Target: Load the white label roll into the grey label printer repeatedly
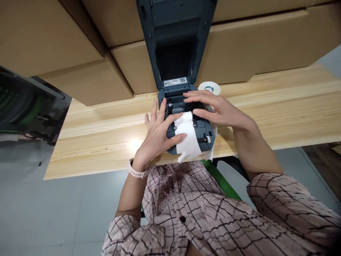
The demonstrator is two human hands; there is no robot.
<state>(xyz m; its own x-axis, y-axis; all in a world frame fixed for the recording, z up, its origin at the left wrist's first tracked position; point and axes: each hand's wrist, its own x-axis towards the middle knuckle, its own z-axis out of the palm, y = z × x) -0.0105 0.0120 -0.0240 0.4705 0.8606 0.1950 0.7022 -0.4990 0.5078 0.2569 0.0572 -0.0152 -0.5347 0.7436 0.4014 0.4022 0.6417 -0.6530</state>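
Observation:
A dark grey label printer (170, 103) stands on the wooden table (266, 117) with its lid (176, 39) swung up and open. A white strip of label paper (188, 137) runs out over its front edge. My left hand (157, 133) rests on the printer's left side, thumb and forefinger pressing the paper's left edge, other fingers spread. My right hand (217, 108) lies flat over the right side of the paper bay, fingers stretched out and touching the paper's top edge. A white paper roll (210, 87) sits just behind my right hand.
Stacked cardboard boxes (87, 64) stand along the back of the table, close behind the printer. A dark rack with green parts (26, 106) sits at the left. A green and black chair (223, 177) shows below the table edge.

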